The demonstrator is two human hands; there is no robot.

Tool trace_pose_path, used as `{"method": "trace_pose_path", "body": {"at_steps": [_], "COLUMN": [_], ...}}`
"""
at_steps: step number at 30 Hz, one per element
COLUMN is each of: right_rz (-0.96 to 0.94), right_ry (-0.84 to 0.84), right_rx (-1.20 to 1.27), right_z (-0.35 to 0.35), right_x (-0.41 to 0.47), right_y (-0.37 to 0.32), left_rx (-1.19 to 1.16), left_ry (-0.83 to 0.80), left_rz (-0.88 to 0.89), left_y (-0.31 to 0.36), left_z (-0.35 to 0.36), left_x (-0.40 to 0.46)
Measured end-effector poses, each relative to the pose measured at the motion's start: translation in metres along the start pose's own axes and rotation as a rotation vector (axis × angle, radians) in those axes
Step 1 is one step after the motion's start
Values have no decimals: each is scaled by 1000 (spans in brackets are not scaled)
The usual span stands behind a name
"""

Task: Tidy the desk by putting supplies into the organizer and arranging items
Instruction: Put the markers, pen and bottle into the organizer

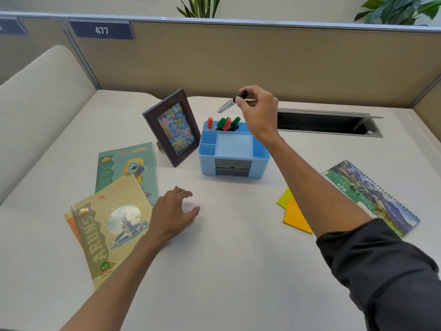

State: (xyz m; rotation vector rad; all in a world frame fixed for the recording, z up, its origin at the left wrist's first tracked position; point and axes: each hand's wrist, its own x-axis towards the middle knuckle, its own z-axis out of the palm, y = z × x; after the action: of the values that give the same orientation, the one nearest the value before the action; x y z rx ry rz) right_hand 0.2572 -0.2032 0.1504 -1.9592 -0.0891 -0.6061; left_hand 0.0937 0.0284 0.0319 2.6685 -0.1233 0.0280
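A light blue desk organizer (261,155) stands mid-desk, with several red and green capped markers (224,123) upright in its back compartments. My right hand (259,111) hovers above its back edge, pinching a white marker with a black cap (229,105) that tilts down to the left. My left hand (173,212) rests palm down on the desk, fingers spread, beside a tan notebook (112,231). A green notebook with a parrot cover (127,168) lies behind the tan one.
A dark wooden photo frame (171,127) stands left of the organizer. Yellow and orange sticky notes (294,212) and a spiral calendar (372,197) lie at the right. A cable slot (327,123) opens at the back, below the beige partition (238,60).
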Motion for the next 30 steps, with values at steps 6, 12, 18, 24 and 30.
{"method": "trace_pose_path", "body": {"at_steps": [6, 12, 18, 24, 30], "right_rz": [16, 47, 10, -25, -114], "right_ry": [-103, -243, -217, -237, -424], "right_rx": [-141, -351, -418, -414, -571], "right_z": [27, 38, 24, 12, 24], "right_x": [14, 7, -9, -22, -19], "right_y": [5, 10, 2, 2, 15], "left_rx": [88, 123, 65, -12, -27], "left_ry": [-82, -101, -38, 34, 35], "left_rz": [55, 111, 109, 57, 57], "left_y": [-19, -27, -21, -7, 1], "left_z": [2, 6, 5, -2, -1], "left_x": [-18, -26, -28, -24, -25]}}
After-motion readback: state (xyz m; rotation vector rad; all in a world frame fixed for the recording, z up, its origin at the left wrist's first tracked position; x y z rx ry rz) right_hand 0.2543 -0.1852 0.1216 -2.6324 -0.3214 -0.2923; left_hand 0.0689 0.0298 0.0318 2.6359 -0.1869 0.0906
